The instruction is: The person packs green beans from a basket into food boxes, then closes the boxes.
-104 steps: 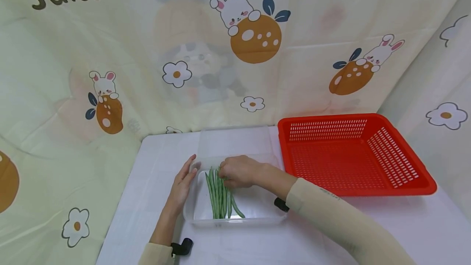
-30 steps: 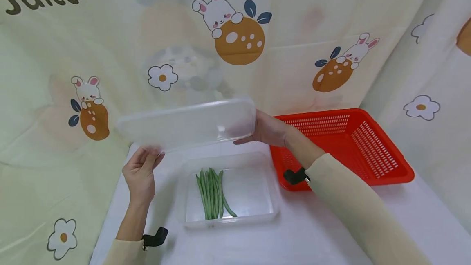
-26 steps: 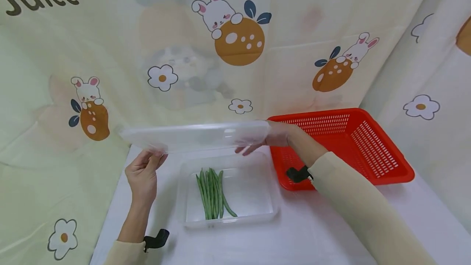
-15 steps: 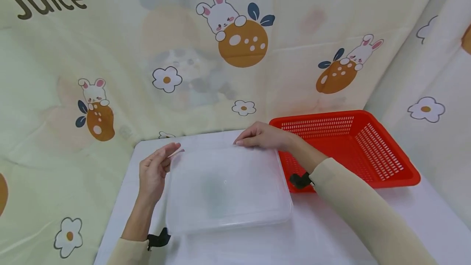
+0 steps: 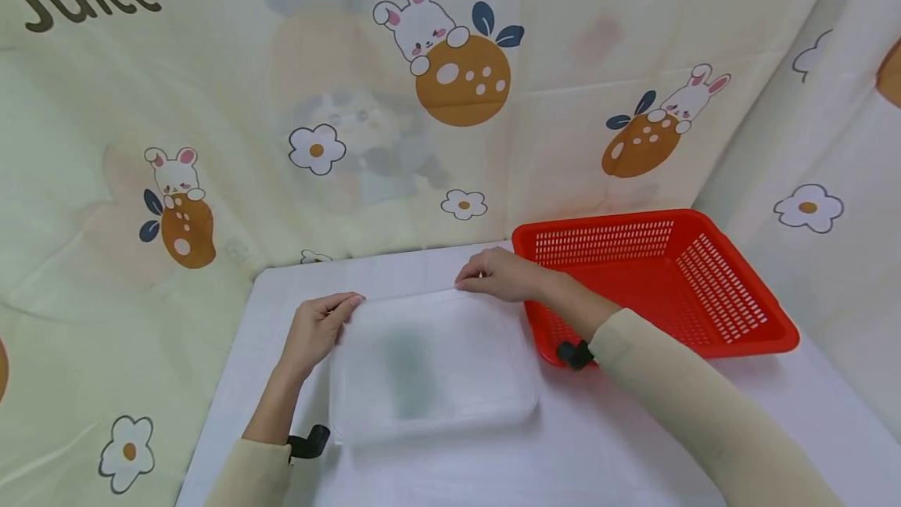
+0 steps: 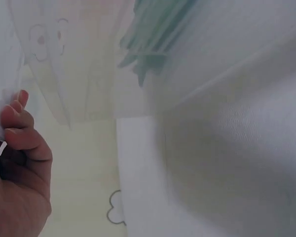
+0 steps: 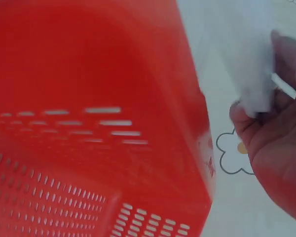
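Observation:
A translucent plastic lid [image 5: 472, 358] lies over the clear container [image 6: 217, 64], whose walls show in the left wrist view. Through the cloudy plastic, the green beans [image 6: 160, 34] appear as a blurred green patch left of the middle. At the far left corner, my left hand [image 5: 317, 335] pinches the lid's edge between thumb and fingers. My right hand [image 5: 501, 275] pinches the far edge of the lid toward its right end. The right wrist view has the whitish lid edge between that hand's thumb and fingers [image 7: 244, 121].
A red perforated plastic basket [image 5: 633, 280] stands to the right, close beside the container and under my right forearm. The white table [image 5: 436, 476] meets a cartoon-printed curtain [image 5: 239, 61] at the back and left.
Earlier my right hand was among the beans in the uncovered container. Both hands then held the lid tilted above it and lowered it. My left hand has since taken the far left corner.

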`<control>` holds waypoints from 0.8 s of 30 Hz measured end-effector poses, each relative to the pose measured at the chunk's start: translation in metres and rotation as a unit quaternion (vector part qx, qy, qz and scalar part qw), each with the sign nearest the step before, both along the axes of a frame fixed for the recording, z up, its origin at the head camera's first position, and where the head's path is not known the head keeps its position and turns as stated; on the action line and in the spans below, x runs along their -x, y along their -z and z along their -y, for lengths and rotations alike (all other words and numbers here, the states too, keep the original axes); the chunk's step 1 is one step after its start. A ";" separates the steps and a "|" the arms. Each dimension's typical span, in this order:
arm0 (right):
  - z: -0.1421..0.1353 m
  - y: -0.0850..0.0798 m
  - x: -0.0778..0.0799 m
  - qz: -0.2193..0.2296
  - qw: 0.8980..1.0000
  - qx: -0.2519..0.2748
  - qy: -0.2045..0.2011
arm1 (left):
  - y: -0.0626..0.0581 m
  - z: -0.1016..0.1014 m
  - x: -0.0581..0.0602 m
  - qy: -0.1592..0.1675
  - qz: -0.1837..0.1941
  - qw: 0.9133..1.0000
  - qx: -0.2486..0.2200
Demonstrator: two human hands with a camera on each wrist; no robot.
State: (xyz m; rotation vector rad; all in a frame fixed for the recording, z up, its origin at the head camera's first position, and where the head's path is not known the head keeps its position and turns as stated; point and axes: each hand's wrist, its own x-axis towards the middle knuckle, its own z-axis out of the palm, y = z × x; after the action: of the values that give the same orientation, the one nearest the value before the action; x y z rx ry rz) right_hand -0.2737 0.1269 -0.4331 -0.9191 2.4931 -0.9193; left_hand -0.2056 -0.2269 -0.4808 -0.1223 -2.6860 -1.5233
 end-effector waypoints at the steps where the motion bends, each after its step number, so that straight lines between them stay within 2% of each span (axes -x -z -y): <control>1: -0.002 0.000 0.001 -0.010 1.000 -0.022 0.001 | 0.002 0.000 0.003 -0.003 -0.002 1.000 0.003; 7: -0.009 -0.002 -0.001 -0.018 0.992 -0.125 0.010 | 0.014 -0.005 0.017 -0.010 -0.020 0.999 0.047; 12: -0.011 -0.003 -0.003 -0.042 0.987 -0.157 0.005 | 0.019 -0.013 0.020 -0.014 -0.027 0.998 0.063; 20: -0.014 -0.004 -0.005 -0.088 0.975 -0.202 -0.004 | 0.024 -0.016 0.020 -0.014 -0.013 0.996 0.082; 24: -0.016 -0.004 -0.004 -0.091 0.973 -0.210 0.014 | 0.025 -0.015 0.020 -0.014 -0.015 0.996 0.091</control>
State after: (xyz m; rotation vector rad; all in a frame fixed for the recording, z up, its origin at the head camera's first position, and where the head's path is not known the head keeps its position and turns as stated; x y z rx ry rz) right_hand -0.2693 0.1425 -0.4293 -0.8565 2.7063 -0.2980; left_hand -0.2254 -0.2121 -0.5062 -0.1118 -2.7849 -1.2568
